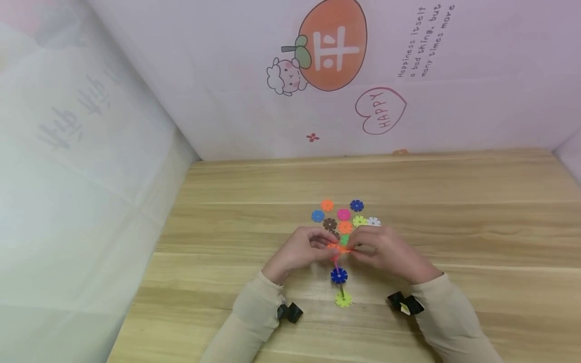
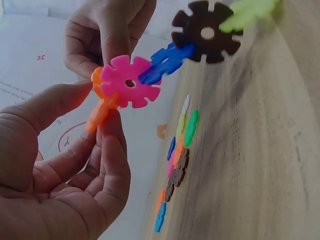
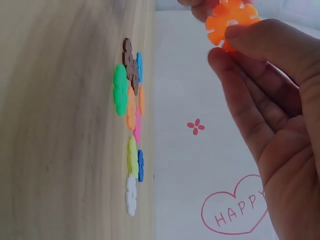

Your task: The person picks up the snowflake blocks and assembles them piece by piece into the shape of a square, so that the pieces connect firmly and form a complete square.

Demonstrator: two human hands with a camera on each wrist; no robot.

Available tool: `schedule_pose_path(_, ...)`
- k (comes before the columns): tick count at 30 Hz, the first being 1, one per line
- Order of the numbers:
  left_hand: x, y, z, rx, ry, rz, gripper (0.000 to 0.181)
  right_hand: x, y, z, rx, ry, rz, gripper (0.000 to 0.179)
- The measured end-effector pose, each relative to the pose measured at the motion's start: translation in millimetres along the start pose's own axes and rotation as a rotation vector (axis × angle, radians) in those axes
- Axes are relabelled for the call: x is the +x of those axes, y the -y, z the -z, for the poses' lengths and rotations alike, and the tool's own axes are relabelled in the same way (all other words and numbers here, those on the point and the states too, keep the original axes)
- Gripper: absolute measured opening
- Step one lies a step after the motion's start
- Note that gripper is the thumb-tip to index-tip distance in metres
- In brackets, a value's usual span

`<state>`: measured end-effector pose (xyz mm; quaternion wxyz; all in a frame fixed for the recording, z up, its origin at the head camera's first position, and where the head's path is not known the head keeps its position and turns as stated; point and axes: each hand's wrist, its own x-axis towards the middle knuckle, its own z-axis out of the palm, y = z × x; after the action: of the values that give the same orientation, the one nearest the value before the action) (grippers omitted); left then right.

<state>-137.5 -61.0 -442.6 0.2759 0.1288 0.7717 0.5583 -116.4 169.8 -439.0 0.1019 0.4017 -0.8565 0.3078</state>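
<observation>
Close together above the table, my left hand (image 1: pixel 299 252) and right hand (image 1: pixel 386 249) work on a linked chain of slotted plastic discs. In the left wrist view, the left thumb and fingers pinch the chain's end at an orange disc (image 2: pixel 101 114) slotted into a pink disc (image 2: pixel 116 75). From the pink one run a blue disc (image 2: pixel 167 60), a brown disc (image 2: pixel 197 22) and a yellow-green disc (image 2: pixel 250 12). The right thumb and fingers pinch another orange disc (image 3: pixel 217 25), which touches the pink disc's edge. Whether its slot is engaged is hidden.
Loose discs lie flat on the wooden table (image 1: pixel 227 212) beyond the hands, among them a green disc (image 3: pixel 120 90), a white disc (image 3: pixel 131 195), a pink disc (image 1: pixel 343 215) and a light blue disc (image 1: pixel 317 216). A printed cloth (image 1: pixel 245 116) hangs behind the table.
</observation>
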Motion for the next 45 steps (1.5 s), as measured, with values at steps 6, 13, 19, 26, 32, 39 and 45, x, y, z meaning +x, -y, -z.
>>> schedule_pose_path(6, -1.1, 0.6, -4.9, 0.057, 0.021, -0.02, 0.033, 1.6, 1, -6, 0.004, -0.03, 0.045, 0.026)
schedule_pose_path(13, -1.6, 0.5, -5.4, 0.117, 0.01, 0.016, 0.029, 1.7, -1, -8, 0.026, -0.045, 0.065, 0.027)
schedule_pose_path(19, -1.3, 0.2, -4.2, 0.128, 0.01, -0.006, 0.032, 0.9, -1, -2, -0.016, 0.047, -0.148, 0.021)
schedule_pose_path(26, -1.8, -1.0, -4.5, 0.14, 0.014, 0.006, 0.029, 2.6, -7, -8, -0.096, 0.122, -0.407, 0.026)
schedule_pose_path(32, -2.0, -2.2, -5.3, 0.15, 0.024, 0.001, 0.027, 5.9, -10, -17, -0.105, 0.168, -0.555, 0.036)
schedule_pose_path(39, -1.2, -0.9, -5.6, 0.147, 0.037, -0.004, 0.022, 10.3, -10, -25, -0.145, 0.18, -0.565, 0.027)
schedule_pose_path(45, -1.0, -1.0, -4.6, 0.144, 0.038, 0.007, 0.024, 12.4, -10, -26, -0.143, 0.193, -0.58, 0.026)
